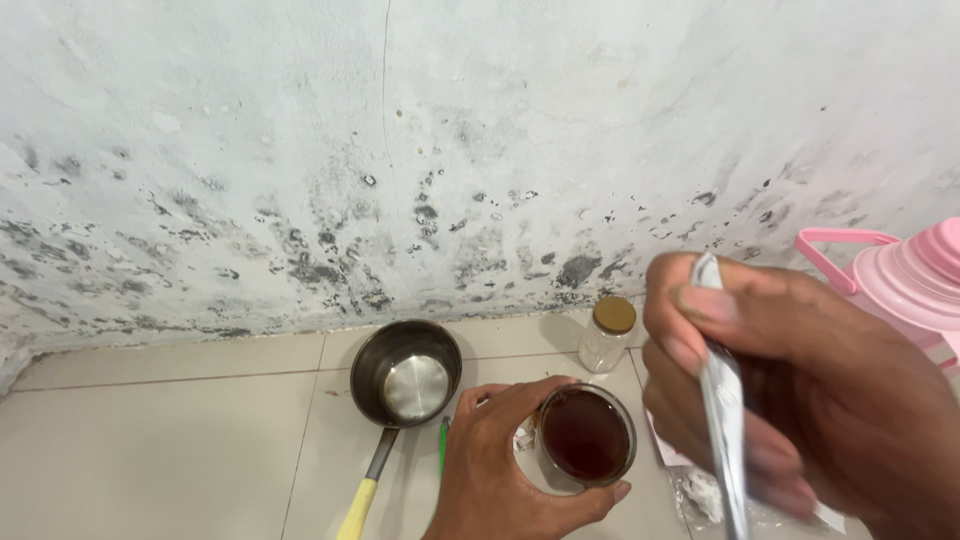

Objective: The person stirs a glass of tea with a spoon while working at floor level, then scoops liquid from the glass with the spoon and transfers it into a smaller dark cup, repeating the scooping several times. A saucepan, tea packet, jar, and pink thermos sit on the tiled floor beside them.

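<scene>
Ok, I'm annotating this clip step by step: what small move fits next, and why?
Probably lowering the spoon into the glass. The right hand holds the spoon raised, beside and above the glass, while the left hand grips the glass of dark liquid on the tiled floor, steadying it.

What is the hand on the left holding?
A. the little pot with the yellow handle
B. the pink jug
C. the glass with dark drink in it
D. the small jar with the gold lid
C: the left hand wraps around the glass of dark liquid, while the pot, jar and pink jug stand untouched.
</scene>
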